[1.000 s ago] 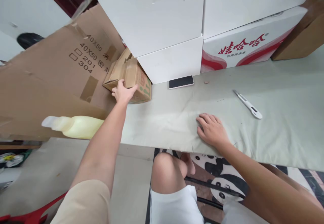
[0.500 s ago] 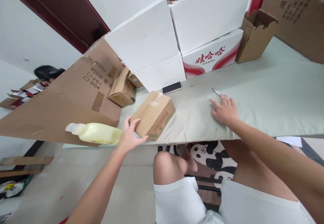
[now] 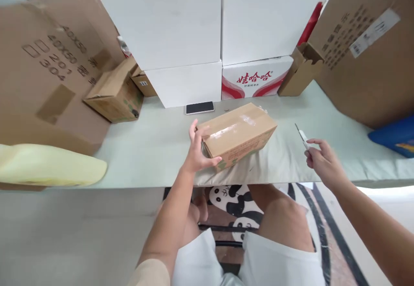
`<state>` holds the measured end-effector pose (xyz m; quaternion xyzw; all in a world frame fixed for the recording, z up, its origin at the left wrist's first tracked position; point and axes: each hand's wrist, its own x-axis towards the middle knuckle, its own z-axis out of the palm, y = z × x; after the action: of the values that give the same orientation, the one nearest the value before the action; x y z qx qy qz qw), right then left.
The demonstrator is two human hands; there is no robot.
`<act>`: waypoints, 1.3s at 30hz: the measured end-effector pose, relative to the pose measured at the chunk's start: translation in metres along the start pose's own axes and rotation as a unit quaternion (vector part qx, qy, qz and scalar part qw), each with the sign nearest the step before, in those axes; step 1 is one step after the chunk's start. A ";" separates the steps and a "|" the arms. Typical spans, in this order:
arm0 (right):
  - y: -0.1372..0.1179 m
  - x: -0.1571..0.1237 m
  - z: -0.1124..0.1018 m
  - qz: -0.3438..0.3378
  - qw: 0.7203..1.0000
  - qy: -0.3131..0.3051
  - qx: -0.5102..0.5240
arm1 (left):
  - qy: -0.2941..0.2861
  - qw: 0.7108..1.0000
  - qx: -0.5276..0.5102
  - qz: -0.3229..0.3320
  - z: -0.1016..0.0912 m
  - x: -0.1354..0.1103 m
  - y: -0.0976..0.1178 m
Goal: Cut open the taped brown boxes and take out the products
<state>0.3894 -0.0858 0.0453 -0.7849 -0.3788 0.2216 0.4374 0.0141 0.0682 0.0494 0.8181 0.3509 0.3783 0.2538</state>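
Note:
A taped brown cardboard box [image 3: 239,130] lies at a slant on the cloth-covered table in front of me. My left hand [image 3: 199,150] grips its left end, with the thumb on the near side and the fingers over the far corner. To the right of the box, my right hand [image 3: 323,161] is closed on a slim utility knife [image 3: 302,137] with a pale body, its thin tip pointing up and left. The knife is held just over the cloth, apart from the box. A strip of clear tape shines along the box's top.
White boxes [image 3: 184,83] stand stacked at the back, with a phone [image 3: 199,108] lying before them. Smaller cartons [image 3: 116,89] sit at left, and an open carton [image 3: 300,72] at back right. A yellow bottle [image 3: 51,165] and a blue object [image 3: 394,137] flank the table.
My left hand has brought the cardboard box rightward in front of me, and it now lies longer side across. My right hand has picked up the knife from the cloth. The view has turned right.

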 end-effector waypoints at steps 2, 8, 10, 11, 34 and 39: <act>-0.026 -0.014 -0.015 -0.003 0.994 -0.027 0.102 | 0.017 1.000 -0.025 -0.001 0.005 -0.001 -0.006; -0.107 -0.052 -0.005 -0.163 0.966 -0.128 0.152 | 0.032 0.997 -0.073 0.011 0.011 -0.009 0.000; -0.130 -0.059 0.013 -0.219 0.961 -0.107 0.132 | 0.050 0.994 -0.094 0.027 0.011 -0.014 0.003; -0.140 -0.062 0.023 -0.241 0.955 -0.101 0.141 | 0.054 0.993 -0.103 0.037 0.011 -0.016 0.003; -0.200 -0.050 0.117 -0.102 0.953 -0.245 0.146 | -0.036 0.976 -0.213 0.036 -0.024 -0.029 -0.006; -0.189 -0.043 0.102 -0.043 0.966 -0.166 0.193 | -0.038 0.975 -0.214 0.052 -0.025 -0.028 -0.010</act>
<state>0.2178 -0.0036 0.1545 -0.6208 -0.4301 0.3984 0.5204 -0.0231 0.0574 0.0451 0.7757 0.2092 0.4258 0.4162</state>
